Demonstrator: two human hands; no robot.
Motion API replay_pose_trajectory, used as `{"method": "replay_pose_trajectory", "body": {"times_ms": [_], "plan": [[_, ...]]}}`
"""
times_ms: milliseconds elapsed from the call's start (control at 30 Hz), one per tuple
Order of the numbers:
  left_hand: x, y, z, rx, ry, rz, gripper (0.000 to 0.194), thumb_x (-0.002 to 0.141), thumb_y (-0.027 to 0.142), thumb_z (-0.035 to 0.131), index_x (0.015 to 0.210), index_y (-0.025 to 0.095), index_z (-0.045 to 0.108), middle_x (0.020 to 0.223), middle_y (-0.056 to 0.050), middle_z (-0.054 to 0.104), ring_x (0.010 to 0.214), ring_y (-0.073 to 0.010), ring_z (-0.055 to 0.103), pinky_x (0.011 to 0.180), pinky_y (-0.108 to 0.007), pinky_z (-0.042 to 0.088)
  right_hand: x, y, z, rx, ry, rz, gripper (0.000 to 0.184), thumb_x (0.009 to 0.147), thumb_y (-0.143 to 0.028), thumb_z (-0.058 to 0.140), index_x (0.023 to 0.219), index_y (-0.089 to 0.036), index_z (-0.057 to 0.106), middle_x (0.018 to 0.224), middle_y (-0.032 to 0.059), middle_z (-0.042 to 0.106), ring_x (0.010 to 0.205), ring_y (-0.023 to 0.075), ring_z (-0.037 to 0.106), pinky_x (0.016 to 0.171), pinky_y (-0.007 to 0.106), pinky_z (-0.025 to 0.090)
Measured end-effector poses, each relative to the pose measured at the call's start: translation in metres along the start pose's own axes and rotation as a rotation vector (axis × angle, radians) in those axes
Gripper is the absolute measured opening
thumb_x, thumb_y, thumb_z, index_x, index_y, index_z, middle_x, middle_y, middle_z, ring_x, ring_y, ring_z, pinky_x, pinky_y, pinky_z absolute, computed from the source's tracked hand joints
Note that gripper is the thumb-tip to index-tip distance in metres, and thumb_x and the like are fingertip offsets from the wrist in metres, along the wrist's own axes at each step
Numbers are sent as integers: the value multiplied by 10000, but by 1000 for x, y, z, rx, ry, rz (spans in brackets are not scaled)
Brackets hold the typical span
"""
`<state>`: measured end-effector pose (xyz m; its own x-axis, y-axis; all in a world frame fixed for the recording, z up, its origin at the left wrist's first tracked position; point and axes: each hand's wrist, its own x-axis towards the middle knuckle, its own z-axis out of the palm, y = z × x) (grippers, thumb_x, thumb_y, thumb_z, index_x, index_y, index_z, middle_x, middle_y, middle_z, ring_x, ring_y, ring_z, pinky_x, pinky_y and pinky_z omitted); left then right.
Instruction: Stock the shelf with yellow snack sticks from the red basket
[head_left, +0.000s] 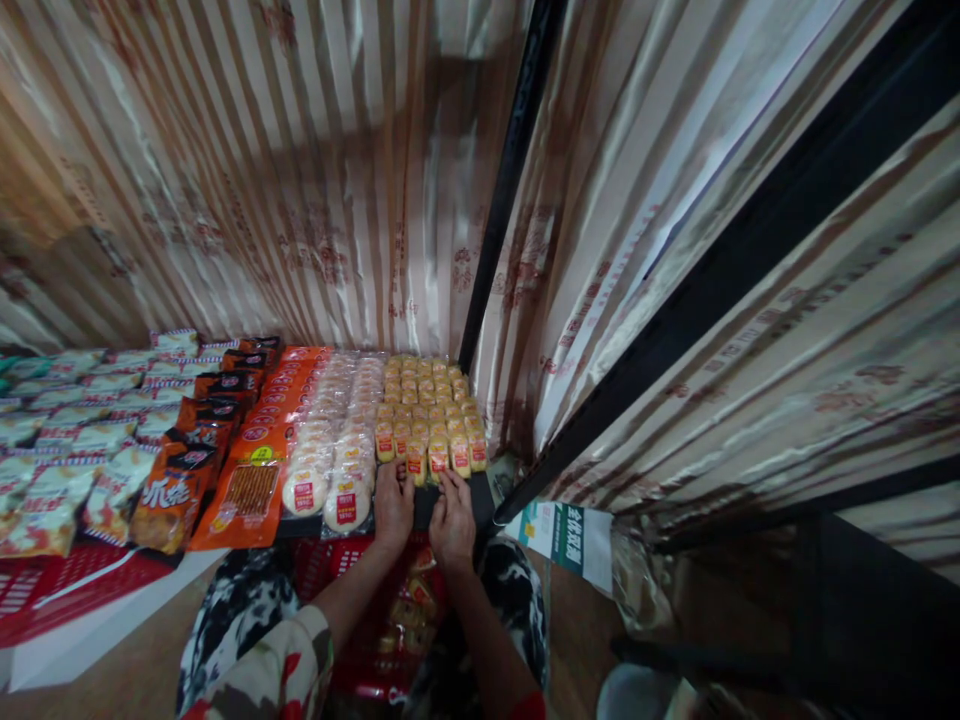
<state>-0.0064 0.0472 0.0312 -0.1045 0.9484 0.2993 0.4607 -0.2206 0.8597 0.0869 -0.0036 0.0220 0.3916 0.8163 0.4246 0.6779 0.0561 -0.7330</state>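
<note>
Rows of small yellow packaged snack cakes (427, 400) with red labels stand at the right end of a dark shelf (480, 492). My left hand (394, 508) is at their front row, its fingers bent against the lower edge of a packet (415, 460). Beside it, my right hand (453, 520) has thumb and fingers pinched at the bottom of the neighbouring packet (439, 455). The fingertips partly hide the packets' lower edges. Two columns of round white crackers (348, 505) in clear wrap lie just left of my hands.
Further left are orange stick-snack bags (247, 490), brown-orange snack bags (171, 492) and several white bags (46, 500). Below my arms, a red basket (330, 562) holds more yellow packets. A black post (502, 200) and patterned curtains (337, 200) border the shelf.
</note>
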Motion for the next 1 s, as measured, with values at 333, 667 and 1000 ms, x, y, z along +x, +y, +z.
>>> {"method": "replay_pose_trajectory", "body": {"times_ms": [333,667,1000], "plan": [[-3,1,1,231,-44,188,132,835,234,477,923,169,550,912,-69,537,912,-219,519,845,-383,465,-1,1,1,-74,13,-26,445,798,-87,349,1183,-130,569,1209,141,533,1132,212,523,969,372,459],[1,-3,3,237,-81,220,113,833,251,493,912,194,550,896,-51,552,911,-210,530,839,-380,464,0,3,-1,-38,16,-33,416,818,-97,341,1165,-105,571,1181,151,550,1099,198,543,947,347,477],[-2,-4,4,233,-63,244,132,848,251,486,932,187,564,919,-64,558,928,-216,520,856,-394,465,0,3,-2,-30,23,-46,383,840,-136,344,1127,-141,597,1169,139,550,1067,195,560,903,348,494]]}}
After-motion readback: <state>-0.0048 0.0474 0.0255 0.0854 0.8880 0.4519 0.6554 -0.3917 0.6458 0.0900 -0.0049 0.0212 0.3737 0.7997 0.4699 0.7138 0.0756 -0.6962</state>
